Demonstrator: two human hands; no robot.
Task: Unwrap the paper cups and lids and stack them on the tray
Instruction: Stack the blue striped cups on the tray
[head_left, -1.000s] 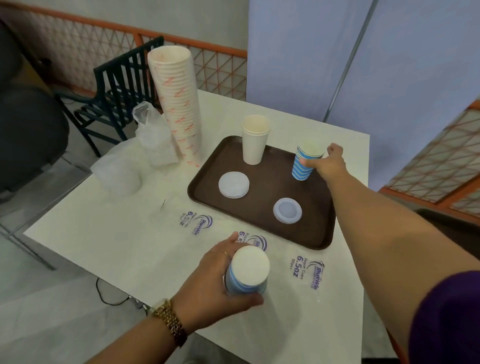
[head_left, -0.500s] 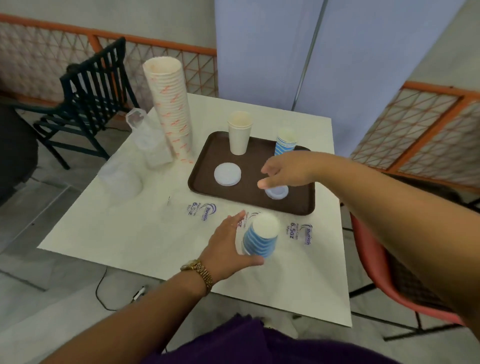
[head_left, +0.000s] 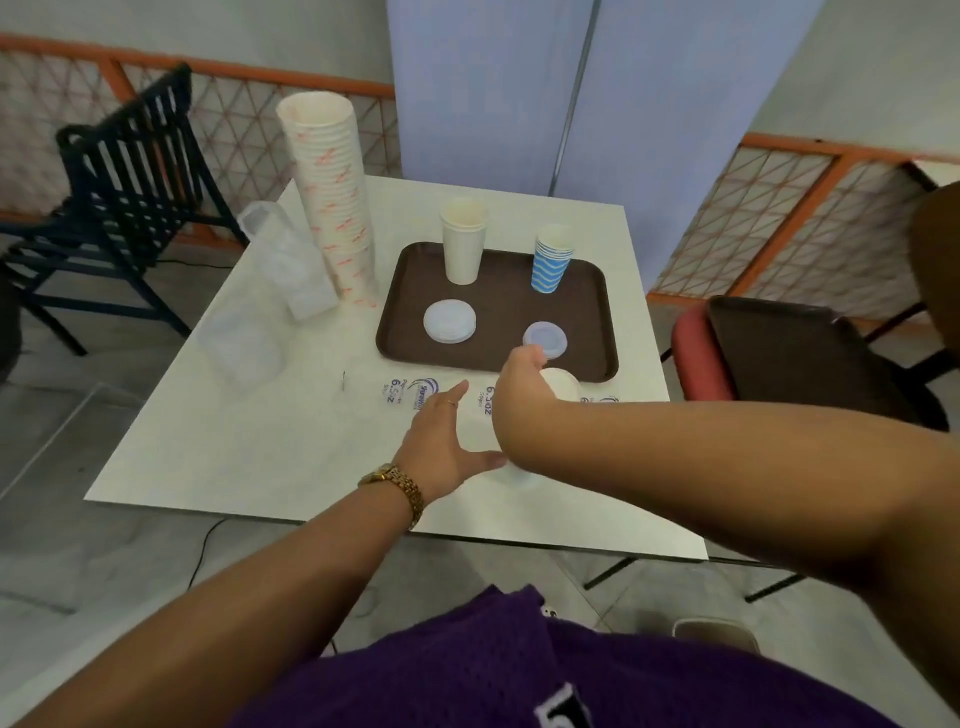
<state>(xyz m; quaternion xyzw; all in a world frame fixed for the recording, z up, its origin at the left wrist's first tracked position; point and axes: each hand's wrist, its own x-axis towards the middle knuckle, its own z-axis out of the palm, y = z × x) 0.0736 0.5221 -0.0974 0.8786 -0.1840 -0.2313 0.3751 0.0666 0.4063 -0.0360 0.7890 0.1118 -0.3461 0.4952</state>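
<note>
tall stack (head_left: 332, 197): on table (head_left: 218, 441), left of tray, not moved over yet.
L hand (head_left: 441, 441): fingers straight, flat by wrapped cups, steadying; holds nothing.
R hand (head_left: 522, 384): reaching over wrapped cups (head_left: 561, 382) near tray's front edge; grip hidden by wrist, can't tell.
tray (head_left: 405, 291): white cups (head_left: 463, 244), blue cups (head_left: 551, 260), 2 lid piles (head_left: 449, 321) on it.
tip: L pins sleeve, R lifts one cup straight up, nest onto blue cups w/o knocking them.
</note>
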